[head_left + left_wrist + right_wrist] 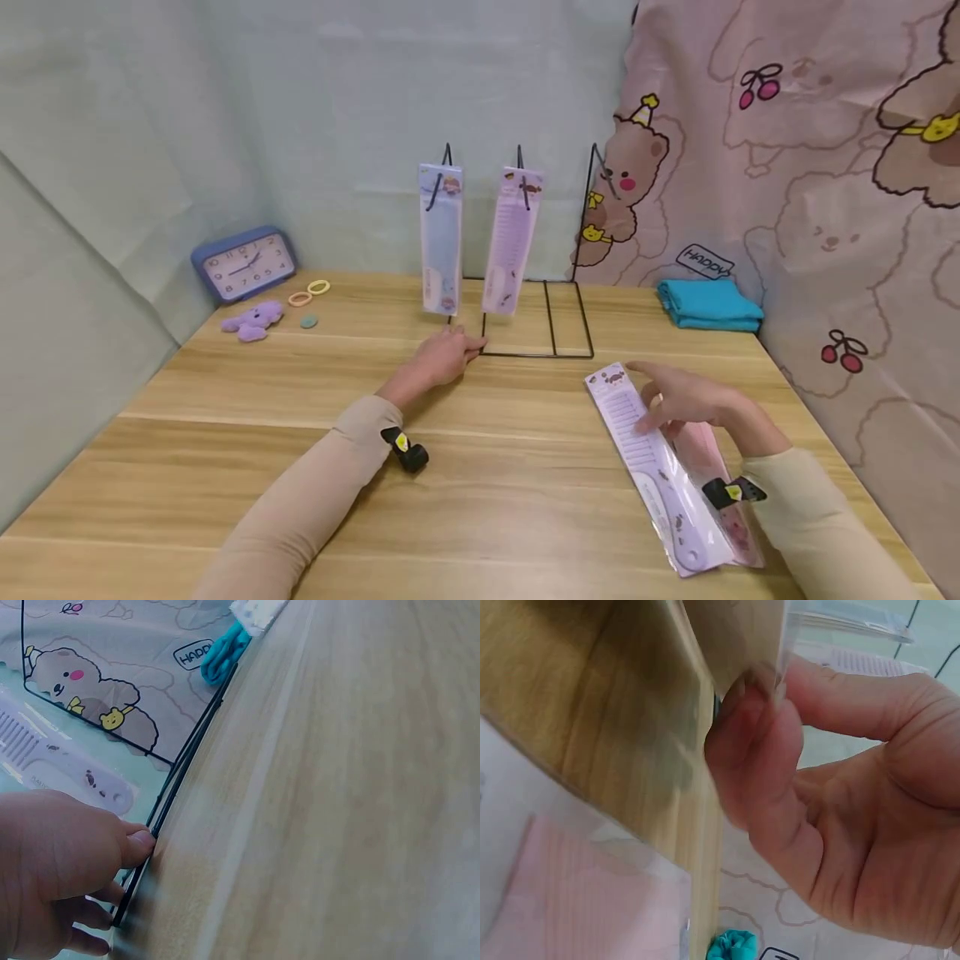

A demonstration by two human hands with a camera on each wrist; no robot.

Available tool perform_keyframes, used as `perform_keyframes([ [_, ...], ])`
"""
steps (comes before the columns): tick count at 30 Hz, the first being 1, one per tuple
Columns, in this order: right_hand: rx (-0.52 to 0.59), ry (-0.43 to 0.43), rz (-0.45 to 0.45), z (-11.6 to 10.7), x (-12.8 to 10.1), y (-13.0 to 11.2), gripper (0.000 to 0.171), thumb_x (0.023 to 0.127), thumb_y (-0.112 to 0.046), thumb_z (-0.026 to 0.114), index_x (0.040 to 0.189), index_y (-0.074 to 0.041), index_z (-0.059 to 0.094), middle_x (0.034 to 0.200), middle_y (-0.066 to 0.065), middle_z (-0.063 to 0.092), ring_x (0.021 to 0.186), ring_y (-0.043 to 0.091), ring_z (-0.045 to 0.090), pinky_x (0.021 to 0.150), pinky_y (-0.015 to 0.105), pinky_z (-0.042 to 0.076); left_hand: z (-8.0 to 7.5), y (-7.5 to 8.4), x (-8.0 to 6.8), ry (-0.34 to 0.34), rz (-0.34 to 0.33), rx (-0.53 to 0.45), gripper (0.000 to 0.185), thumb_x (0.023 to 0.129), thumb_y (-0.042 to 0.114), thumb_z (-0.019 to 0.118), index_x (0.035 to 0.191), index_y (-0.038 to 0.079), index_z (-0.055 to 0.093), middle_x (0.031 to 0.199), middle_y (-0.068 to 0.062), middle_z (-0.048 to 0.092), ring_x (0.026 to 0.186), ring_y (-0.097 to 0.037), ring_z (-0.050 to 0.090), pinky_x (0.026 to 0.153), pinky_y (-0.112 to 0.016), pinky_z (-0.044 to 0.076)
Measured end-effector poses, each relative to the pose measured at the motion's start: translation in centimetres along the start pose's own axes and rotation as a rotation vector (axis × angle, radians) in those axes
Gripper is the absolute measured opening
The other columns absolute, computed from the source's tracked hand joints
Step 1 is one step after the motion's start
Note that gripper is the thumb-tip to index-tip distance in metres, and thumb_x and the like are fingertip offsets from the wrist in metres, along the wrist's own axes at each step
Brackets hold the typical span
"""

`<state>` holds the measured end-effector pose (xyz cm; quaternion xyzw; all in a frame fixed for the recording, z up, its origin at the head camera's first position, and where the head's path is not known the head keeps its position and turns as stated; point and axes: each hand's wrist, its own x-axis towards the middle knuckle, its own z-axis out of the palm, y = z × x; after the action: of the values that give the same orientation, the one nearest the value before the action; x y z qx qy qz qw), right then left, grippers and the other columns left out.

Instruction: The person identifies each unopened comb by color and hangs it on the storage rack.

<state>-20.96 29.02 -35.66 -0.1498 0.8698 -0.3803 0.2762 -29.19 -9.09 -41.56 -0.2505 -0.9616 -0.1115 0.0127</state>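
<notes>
A black wire display rack stands toward the back of the table. From its left hook hangs a packaged blue comb, and from its middle hook a packaged purple comb. My left hand pinches the rack's front base wire between thumb and fingers, as the left wrist view also shows. At the right, my right hand holds another purple comb package by its edge, thumb against curled fingers. A pink comb package lies partly beneath it, largely covered by the hand and the purple one.
Left on the table are a blue clock, a purple plush toy, a yellow hair tie, an orange hair tie and a small green disc. A folded teal cloth lies at the back right, by the patterned curtain.
</notes>
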Motion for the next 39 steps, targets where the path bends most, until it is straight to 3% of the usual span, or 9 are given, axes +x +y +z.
perform_keyframes([
  [5, 0.101, 0.014, -0.077, -0.6, 0.0, -0.5, 0.101, 0.086, -0.006, 0.078, 0.157, 0.002, 0.008, 0.11, 0.025, 0.064, 0.084, 0.026, 0.063, 0.063, 0.039, 0.057, 0.2, -0.2, 0.0, 0.01, 0.019, 0.009, 0.038, 0.105, 0.02, 0.052, 0.143, 0.016, 0.057, 0.118, -0.02, 0.061, 0.106, -0.036, 0.055, 0.09, -0.049, 0.048],
  [12, 0.169, 0.112, -0.138, -0.8, -0.5, -1.7, 0.078, 0.093, -0.008, 0.071, 0.15, 0.007, 0.02, 0.096, 0.016, 0.069, 0.076, 0.022, 0.061, 0.06, 0.03, 0.051, 0.3, -0.2, 0.2, 0.01, 0.01, 0.014, 0.038, 0.105, 0.021, 0.053, 0.143, 0.018, 0.057, 0.113, -0.018, 0.061, 0.101, -0.034, 0.055, 0.085, -0.047, 0.049],
  [19, 0.162, 0.26, -0.195, 0.1, -1.2, -4.1, 0.058, 0.094, -0.005, 0.069, 0.132, 0.007, 0.027, 0.079, 0.01, 0.062, 0.061, 0.017, 0.046, 0.056, 0.025, 0.04, 0.1, -0.1, 0.2, 0.007, -0.003, 0.006, 0.038, 0.105, 0.021, 0.053, 0.143, 0.018, 0.057, 0.117, -0.02, 0.061, 0.103, -0.035, 0.055, 0.086, -0.048, 0.05],
  [26, 0.075, 0.445, -0.386, 1.1, -1.8, -6.5, 0.029, 0.093, -0.003, 0.069, 0.118, 0.0, 0.055, 0.084, 0.012, 0.067, 0.063, 0.02, 0.057, 0.055, 0.026, 0.047, 0.1, -0.1, 0.2, -0.003, 0.004, -0.008, 0.038, 0.105, 0.02, 0.053, 0.143, 0.018, 0.057, 0.117, -0.019, 0.061, 0.104, -0.034, 0.056, 0.087, -0.047, 0.049],
  [30, 0.09, 0.522, -0.5, 1.5, -1.2, -8.4, 0.032, 0.092, -0.002, 0.071, 0.122, -0.003, 0.06, 0.095, 0.015, 0.07, 0.073, 0.022, 0.065, 0.062, 0.027, 0.056, 0.1, -0.2, 0.3, 0.005, 0.005, 0.0, 0.038, 0.105, 0.02, 0.053, 0.142, 0.018, 0.058, 0.117, -0.019, 0.061, 0.103, -0.035, 0.056, 0.087, -0.048, 0.05],
  [35, 0.169, 0.448, -0.627, 1.8, 0.4, -11.2, 0.057, 0.086, 0.005, 0.075, 0.134, -0.005, 0.048, 0.121, 0.017, 0.063, 0.095, 0.028, 0.067, 0.075, 0.033, 0.059, 0.0, -0.2, 0.2, 0.012, 0.002, -0.014, 0.038, 0.104, 0.019, 0.054, 0.142, 0.017, 0.058, 0.114, -0.019, 0.062, 0.102, -0.035, 0.056, 0.086, -0.049, 0.05],
  [39, 0.187, 0.404, -0.681, 1.8, 1.5, -12.9, 0.068, 0.084, 0.007, 0.076, 0.14, -0.009, 0.043, 0.134, 0.015, 0.055, 0.095, 0.034, 0.069, 0.071, 0.042, 0.061, 0.0, 0.0, 0.2, 0.009, 0.004, -0.027, 0.038, 0.105, 0.019, 0.053, 0.142, 0.017, 0.057, 0.12, -0.022, 0.061, 0.107, -0.037, 0.056, 0.09, -0.05, 0.05],
])
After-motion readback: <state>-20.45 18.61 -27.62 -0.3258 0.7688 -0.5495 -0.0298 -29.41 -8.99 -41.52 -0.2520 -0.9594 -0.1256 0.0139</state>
